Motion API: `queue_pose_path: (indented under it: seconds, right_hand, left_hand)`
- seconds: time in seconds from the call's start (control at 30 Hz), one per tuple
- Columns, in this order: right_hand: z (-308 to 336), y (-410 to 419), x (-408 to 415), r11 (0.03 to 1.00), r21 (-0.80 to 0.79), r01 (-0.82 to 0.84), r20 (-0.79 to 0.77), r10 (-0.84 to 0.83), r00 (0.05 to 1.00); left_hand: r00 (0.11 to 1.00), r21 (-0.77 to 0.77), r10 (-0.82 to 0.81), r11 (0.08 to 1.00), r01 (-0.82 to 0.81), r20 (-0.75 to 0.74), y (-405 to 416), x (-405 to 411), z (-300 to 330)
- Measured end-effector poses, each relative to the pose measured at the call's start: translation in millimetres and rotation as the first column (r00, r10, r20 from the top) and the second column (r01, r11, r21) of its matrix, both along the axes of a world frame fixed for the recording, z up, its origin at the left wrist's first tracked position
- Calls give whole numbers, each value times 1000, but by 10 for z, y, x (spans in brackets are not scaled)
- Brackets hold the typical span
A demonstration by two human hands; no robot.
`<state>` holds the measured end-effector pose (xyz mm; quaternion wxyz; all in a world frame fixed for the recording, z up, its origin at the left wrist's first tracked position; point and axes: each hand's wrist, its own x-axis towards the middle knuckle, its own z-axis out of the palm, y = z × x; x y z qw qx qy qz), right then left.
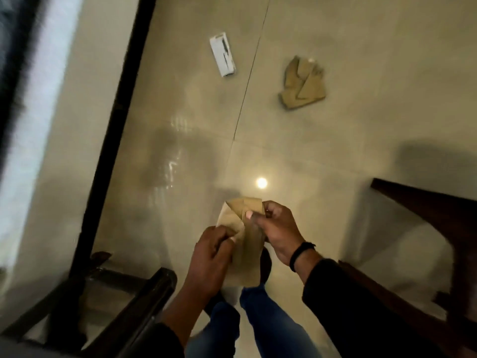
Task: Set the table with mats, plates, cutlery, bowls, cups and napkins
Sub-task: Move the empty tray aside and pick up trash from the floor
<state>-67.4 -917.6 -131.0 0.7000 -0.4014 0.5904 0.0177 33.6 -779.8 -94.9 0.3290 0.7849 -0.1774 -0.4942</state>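
Indoors, above a glossy tiled floor [335, 60], a person's left hand [209, 257] and right hand [277, 229] both pinch one folded brown napkin [245, 228]; more napkins [302, 85] and a white box [222, 55] lie beyond.

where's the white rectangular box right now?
In the head view, the white rectangular box lies upper centre-left on the glossy surface, just left of the thin dark seam, with the folded tan paper napkin to its right.

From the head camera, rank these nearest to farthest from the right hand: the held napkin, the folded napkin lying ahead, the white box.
1. Held napkin, pinched in the right hand.
2. Folded napkin, ahead, slightly right.
3. White box, ahead, left.
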Motion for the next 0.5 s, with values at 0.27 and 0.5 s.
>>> queue_pose_path:
  seconds: [0.27,0.5]
  right_hand:
    - [1566,-1365,737,968,-175,-179,121,201,972]
    - [1491,-2446,927,970,-172,-170,32,178,984]
  left_hand:
    - [974,-99,170,983,-157,147,-1351,472,1163]
    - [975,-51,218,975,-217,28,-2454,926,1141]
